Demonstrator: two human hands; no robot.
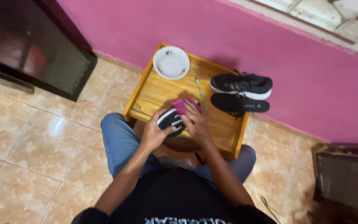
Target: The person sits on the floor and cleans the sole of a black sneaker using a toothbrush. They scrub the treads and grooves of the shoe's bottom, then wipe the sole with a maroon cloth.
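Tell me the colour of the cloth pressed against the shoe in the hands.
Pink-magenta; the cloth under the right hand shows best in the head view.

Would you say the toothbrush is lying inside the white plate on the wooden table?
No, the toothbrush lies on the bare wooden table, apart from the white plate and beside the black shoe.

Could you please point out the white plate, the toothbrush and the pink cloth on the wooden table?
White plate [171, 62]: head view, on the plate's centre.
Toothbrush [201, 96]: head view, on the middle of its handle.
Pink cloth [180, 106]: head view, on the part showing above the right hand's fingers.
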